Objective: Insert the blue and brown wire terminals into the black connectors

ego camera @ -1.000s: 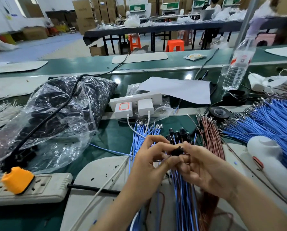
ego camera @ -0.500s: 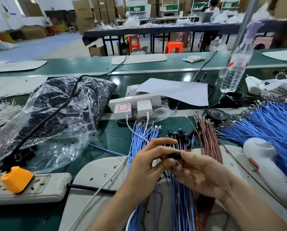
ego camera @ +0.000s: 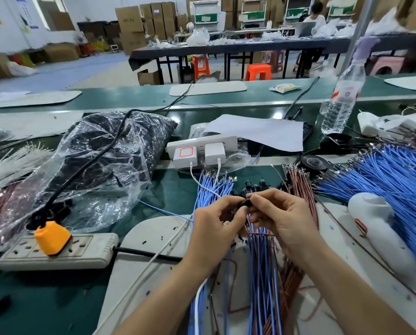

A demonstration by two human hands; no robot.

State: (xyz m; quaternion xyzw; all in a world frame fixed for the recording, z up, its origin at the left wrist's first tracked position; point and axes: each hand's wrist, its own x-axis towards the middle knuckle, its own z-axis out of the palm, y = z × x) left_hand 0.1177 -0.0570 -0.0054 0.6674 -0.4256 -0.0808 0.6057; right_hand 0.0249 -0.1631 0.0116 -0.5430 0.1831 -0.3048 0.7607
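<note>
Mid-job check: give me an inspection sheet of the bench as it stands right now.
Surface: green bench, white mat under the hands.
Job's things: black connector between the fingertips; blue wires and brown wires spread beneath the hands.
Clutter: plastic bag, water bottle, paper sheet, tape roll.
Grippers: left hand and right hand both pinch the black connector.
Cables: orange plug in power strip, its black lead crossing the mat; white charger cables.
Surroundings: cardboard boxes, orange stool, person at far table.
</note>
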